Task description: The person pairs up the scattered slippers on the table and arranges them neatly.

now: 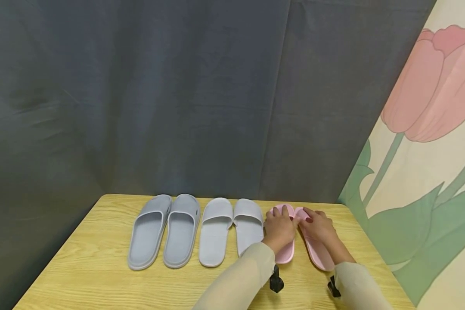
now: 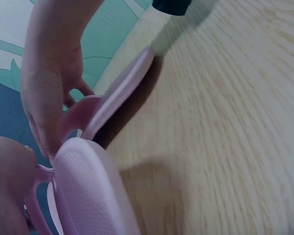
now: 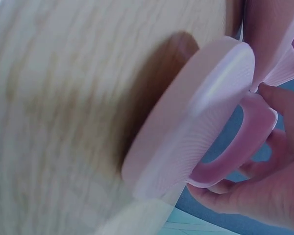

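Note:
Two pink slippers lie side by side at the right end of the row in the head view. My left hand grips the left pink slipper over its strap, fingers spread across the top and thumb towards the other slipper. The right pink slipper is angled, its heel turned out to the right. My right hand holds its strap between thumb and fingers, as the strap in the right wrist view shows. Shadow shows beneath this slipper's sole. The toe ends sit close together, partly hidden by my hands.
A grey pair, with its right slipper, and a pale grey-white pair, with its left slipper, line up to the left on the wooden table. A dark curtain hangs behind. A wall with painted tulips borders the right side.

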Demonstrator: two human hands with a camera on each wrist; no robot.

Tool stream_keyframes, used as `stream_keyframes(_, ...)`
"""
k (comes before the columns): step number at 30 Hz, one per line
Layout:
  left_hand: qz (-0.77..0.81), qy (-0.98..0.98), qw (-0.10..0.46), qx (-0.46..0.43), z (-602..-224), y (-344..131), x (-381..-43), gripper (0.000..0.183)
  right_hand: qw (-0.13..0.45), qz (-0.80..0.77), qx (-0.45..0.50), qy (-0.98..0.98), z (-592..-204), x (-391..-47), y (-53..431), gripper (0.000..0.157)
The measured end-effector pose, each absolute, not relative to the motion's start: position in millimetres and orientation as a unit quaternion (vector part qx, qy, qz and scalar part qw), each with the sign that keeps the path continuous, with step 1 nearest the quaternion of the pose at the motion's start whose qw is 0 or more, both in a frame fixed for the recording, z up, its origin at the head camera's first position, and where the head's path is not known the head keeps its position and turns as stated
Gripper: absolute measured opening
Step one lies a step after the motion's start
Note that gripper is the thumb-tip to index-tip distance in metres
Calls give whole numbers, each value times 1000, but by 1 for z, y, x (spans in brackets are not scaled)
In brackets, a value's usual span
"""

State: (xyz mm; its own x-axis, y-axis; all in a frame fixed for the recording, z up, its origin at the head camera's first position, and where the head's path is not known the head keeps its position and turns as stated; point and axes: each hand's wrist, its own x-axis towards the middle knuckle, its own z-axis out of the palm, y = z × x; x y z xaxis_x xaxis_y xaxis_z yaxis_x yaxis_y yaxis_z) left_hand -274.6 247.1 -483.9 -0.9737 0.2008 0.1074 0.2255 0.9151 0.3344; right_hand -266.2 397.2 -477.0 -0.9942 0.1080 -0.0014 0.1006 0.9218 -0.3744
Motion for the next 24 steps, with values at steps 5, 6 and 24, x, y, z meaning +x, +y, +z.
stream_keyframes(5, -184, -977, 26, -104, -479, 246, -273, 65, 21, 166, -14, -986, -477, -267, 394, 56)
stream_keyframes(6, -188, -976, 24, -104, -478, 245, -273, 64, 27, 162, -6, -986, -477, -267, 394, 54)
stream_keyframes(24, -157, -979, 6, -127, -478, 241, -270, 63, 26, 173, -25, -984, -478, -268, 389, 55)
